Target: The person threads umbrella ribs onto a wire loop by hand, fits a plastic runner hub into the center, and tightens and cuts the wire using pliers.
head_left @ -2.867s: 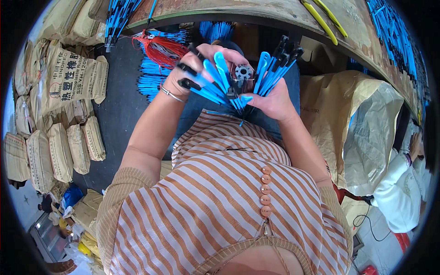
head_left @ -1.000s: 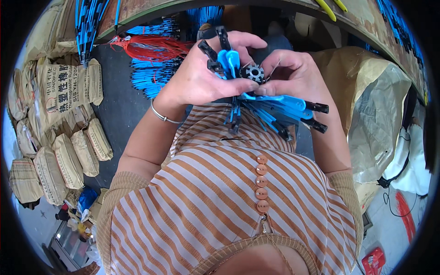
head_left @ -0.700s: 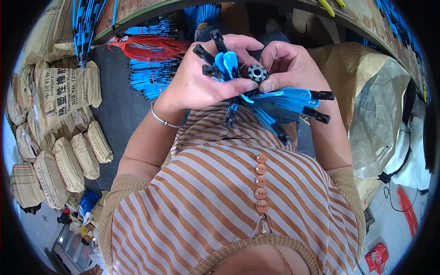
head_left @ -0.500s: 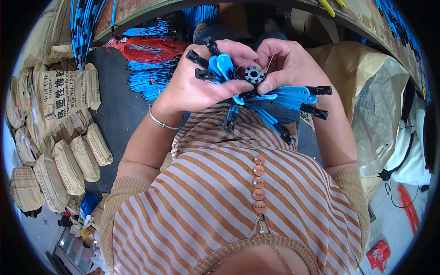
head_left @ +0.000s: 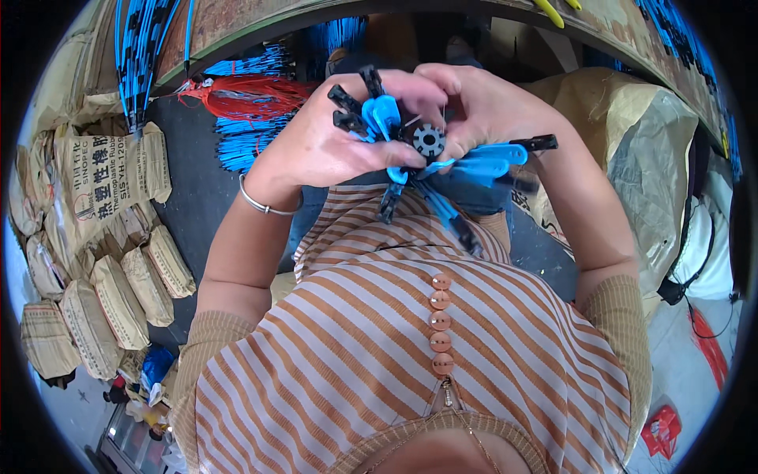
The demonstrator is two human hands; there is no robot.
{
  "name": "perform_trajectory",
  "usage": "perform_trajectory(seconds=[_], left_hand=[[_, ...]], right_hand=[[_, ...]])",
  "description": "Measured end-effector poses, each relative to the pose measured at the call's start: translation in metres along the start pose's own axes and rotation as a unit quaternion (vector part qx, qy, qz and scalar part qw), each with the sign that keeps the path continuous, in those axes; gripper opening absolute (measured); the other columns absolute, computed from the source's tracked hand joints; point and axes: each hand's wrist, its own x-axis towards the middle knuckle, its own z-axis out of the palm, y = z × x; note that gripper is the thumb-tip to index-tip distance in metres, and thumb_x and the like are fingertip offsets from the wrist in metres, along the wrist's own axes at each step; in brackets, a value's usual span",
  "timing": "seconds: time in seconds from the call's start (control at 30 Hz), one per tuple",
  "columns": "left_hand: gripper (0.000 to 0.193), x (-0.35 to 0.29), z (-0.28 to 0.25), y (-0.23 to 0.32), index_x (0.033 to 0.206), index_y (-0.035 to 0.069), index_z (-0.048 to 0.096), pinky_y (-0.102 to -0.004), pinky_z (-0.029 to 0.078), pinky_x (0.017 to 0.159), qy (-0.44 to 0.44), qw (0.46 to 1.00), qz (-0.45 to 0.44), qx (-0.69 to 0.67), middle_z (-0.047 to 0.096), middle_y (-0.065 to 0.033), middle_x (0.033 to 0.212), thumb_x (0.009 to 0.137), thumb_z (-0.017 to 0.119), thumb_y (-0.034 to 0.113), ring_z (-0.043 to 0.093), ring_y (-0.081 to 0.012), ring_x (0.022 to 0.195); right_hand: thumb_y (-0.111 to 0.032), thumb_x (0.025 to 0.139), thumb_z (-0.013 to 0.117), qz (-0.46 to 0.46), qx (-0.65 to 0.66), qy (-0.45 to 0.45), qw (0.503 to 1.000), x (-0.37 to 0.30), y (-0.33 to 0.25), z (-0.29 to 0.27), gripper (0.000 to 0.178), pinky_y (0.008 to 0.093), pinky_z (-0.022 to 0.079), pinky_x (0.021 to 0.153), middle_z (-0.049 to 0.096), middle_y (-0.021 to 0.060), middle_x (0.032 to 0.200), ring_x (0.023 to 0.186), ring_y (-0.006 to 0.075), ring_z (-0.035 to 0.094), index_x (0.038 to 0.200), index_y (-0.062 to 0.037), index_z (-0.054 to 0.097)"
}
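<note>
Held up in front of my chest is a round dark hub [head_left: 429, 140] with notches around its rim and a hole in its middle. Blue arms [head_left: 483, 162] with black ends fan out from it on both sides and below. My left hand [head_left: 339, 146] is closed around the left side, its thumb against the hub and several arms sticking out past the fingers. My right hand [head_left: 485, 107] is closed at the hub's right edge, thumb and fingers pinching there. A thin wire [head_left: 444, 110] shows between the hands. Blur hides the right fingertips in part.
A wooden table edge [head_left: 260, 43] curves along the top. Behind my left arm lie bundles of blue rods [head_left: 249, 142] and red strands [head_left: 253, 93]. Stacked brown paper packs [head_left: 110, 300] stand at the left, and a large brown sack [head_left: 647, 150] at the right.
Both hands and the hub have shifted slightly left. My right fingers have moved inward toward the left hand, and the lower right arms of the piece swing with blur.
</note>
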Motion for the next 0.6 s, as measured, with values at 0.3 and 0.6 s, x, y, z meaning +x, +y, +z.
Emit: perform_trajectory(seconds=[0.3, 0.6], left_hand=[[0.067, 0.011, -0.014, 0.042, 0.127, 0.01, 0.044, -0.045, 0.025, 0.099, -0.122, 0.976, 0.05, 0.175, 0.027, -0.0121, 0.139, 0.069, 0.07, 0.031, 0.028, -0.0285, 0.124], [0.027, -0.009, -0.006, 0.009, 0.1, -0.001, 0.057, -0.0295, 0.043, 0.084, 0.137, 0.983, -0.047, 0.11, 0.056, -0.0092, 0.107, 0.075, 0.066, 0.006, 0.055, -0.0145, 0.094]], right_hand=[[-0.007, 0.062, 0.075, -0.09, -0.193, -0.033, 0.976, -0.007, -0.014, 0.025, 0.056, 0.0305, 0.047, 0.08, 0.063, 0.0113, 0.095, 0.088, 0.0203, 0.06, 0.113, 0.0003, 0.052], [-0.005, 0.06, 0.077, -0.038, -0.028, 0.123, 0.991, -0.015, 0.005, 0.018, 0.062, 0.0281, 0.043, 0.086, 0.061, 0.0057, 0.098, 0.092, 0.0144, 0.056, 0.116, -0.0011, 0.052]])
